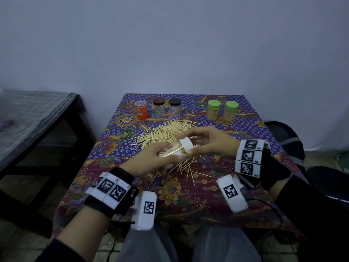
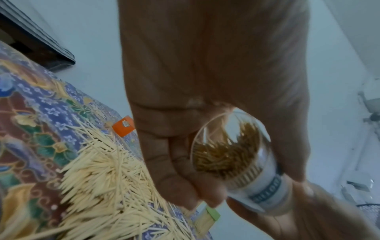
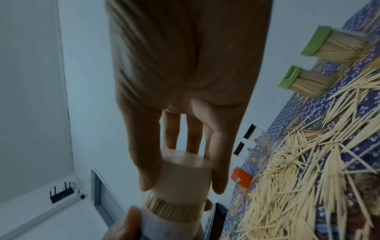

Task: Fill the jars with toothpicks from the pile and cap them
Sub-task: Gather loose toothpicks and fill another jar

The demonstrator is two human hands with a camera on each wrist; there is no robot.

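Here the left hand (image 1: 151, 159) grips a clear jar (image 1: 171, 151) filled with toothpicks, fingers and thumb curled round its body, and holds it tilted on its side in the air above the near part of the toothpick pile (image 1: 166, 133). The right hand (image 1: 209, 141) pinches the white cap (image 1: 186, 145) between thumb and fingers at the jar's mouth; the right wrist view shows the cap (image 3: 185, 175) sitting over the top of the jar with the toothpick ends visible just below it, though whether it is fully seated cannot be told. In the left wrist view the jar (image 2: 236, 154) is seen from its base, the toothpicks packed inside and a pale label band round its upper part.

The pile lies in the middle of the counter (image 1: 255, 133), which is covered with a purple patterned cloth, and loose toothpicks spread toward the near edge under the hands. Along the far edge stand five more jars. Toward the far left corner are an orange jar (image 1: 141, 110), a clear jar with a brown cap (image 1: 158, 108) and a clear jar with a black cap (image 1: 174, 108), close together in a row. Toward the far right corner two jars with green caps (image 1: 213, 110) (image 1: 230, 111), both full of toothpicks, stand just beside each other. Both wrists wear black bands with white marker tags.
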